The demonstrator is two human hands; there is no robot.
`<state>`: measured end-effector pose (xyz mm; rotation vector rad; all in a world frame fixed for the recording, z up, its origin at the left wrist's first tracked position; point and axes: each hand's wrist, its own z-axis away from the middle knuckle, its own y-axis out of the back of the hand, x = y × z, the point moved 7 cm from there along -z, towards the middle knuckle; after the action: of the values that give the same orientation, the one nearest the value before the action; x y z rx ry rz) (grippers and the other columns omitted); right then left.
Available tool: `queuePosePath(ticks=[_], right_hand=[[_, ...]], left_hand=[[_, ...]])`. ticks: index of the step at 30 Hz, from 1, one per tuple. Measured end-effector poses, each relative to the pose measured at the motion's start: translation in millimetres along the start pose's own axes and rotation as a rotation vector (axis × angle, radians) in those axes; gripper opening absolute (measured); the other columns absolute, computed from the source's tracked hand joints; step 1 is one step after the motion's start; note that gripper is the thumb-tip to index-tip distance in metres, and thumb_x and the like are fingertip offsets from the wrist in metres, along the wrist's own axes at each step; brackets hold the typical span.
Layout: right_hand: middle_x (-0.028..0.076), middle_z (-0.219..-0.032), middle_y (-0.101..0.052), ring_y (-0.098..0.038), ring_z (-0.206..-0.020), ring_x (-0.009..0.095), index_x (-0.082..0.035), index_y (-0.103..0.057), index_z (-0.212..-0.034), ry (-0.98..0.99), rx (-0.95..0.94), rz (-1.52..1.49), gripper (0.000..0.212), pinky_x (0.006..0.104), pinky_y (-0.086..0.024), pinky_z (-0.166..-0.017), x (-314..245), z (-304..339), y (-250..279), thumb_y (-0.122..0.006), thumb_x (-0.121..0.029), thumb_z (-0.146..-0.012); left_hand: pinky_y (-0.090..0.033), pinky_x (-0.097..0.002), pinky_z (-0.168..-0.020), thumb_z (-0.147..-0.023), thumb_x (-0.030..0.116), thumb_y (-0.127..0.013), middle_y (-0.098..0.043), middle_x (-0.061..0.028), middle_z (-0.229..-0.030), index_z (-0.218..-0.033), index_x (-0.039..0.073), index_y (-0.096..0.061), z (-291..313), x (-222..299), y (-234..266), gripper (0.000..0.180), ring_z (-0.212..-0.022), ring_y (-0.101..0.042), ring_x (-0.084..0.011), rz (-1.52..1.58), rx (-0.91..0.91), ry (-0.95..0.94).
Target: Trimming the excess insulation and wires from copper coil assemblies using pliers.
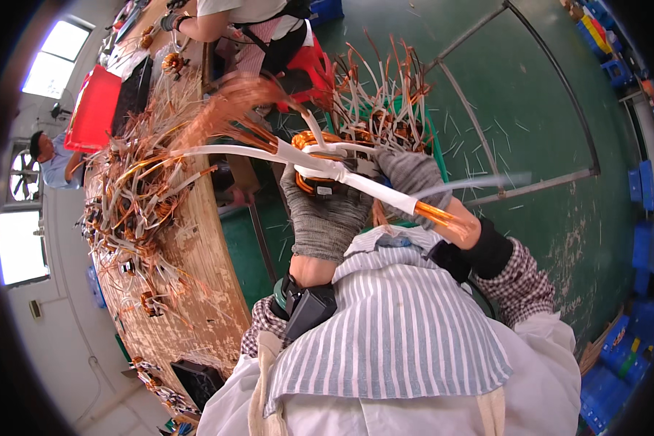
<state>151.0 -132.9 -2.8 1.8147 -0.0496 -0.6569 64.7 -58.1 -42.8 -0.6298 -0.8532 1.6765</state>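
Note:
In front of my apron, a ring-shaped copper coil (316,143) is held up in my gloved left hand (323,218), with the fingers closed round its underside. Long white-sleeved leads (370,187) with bare copper ends stick out of it, to the left and to the lower right. My right hand (418,176), also in a grey knitted glove, is closed at the coil's right side; its fingertips are partly hidden. One lead crosses in front of the right wrist. A blurred pale strip (487,180) extends rightward from that hand. Loose copper strands (240,102) are smeared by motion.
Just beyond my hands, a green crate (437,142) holds several coils with upright leads. On the left, a wooden bench (211,291) carries a heap of coils (142,189) and a red bin (93,109). A co-worker (232,22) sits ahead by a red stool (312,69). A metal frame (552,178) lies right.

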Motion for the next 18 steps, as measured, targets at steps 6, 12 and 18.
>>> queuePosePath(ticks=[6,12,18], right_hand=[[0.015,-0.065,-0.057,-0.059,-0.065,0.031,-0.003,-0.058,-0.093,-0.048,-0.431,-0.151,0.029,0.0365,-0.048,-0.060,11,48,-35,-0.060,-0.026,-0.075],[0.015,-0.092,-0.061,-0.059,-0.078,0.030,-0.001,-0.056,-0.103,0.082,-0.245,-1.027,0.022,0.0341,-0.047,-0.070,-63,-4,35,-0.052,-0.010,-0.083],[0.019,-0.121,-0.045,-0.050,-0.102,0.031,-0.004,-0.057,-0.097,0.356,0.276,0.067,0.033,0.0312,-0.045,-0.078,-64,-61,27,-0.062,-0.005,-0.065]], left_hand=[[-0.044,-0.0434,-0.084,-0.077,0.042,-0.060,-0.057,-0.0083,-0.099,-0.109,0.013,-0.051,-17,33,-9,0.044,-0.093,-0.054,-0.0229,-0.007,0.013,-0.201],[-0.049,-0.0392,-0.073,-0.077,0.028,-0.065,-0.060,-0.0066,-0.092,-0.105,0.009,-0.053,-39,94,4,0.036,-0.083,-0.059,-0.0233,-0.220,-0.096,-0.646],[-0.051,-0.0322,-0.068,-0.077,0.026,-0.065,-0.058,-0.0069,-0.092,-0.109,0.010,-0.050,-5,87,-26,0.039,-0.082,-0.058,-0.0203,-0.151,-0.282,-0.585]])
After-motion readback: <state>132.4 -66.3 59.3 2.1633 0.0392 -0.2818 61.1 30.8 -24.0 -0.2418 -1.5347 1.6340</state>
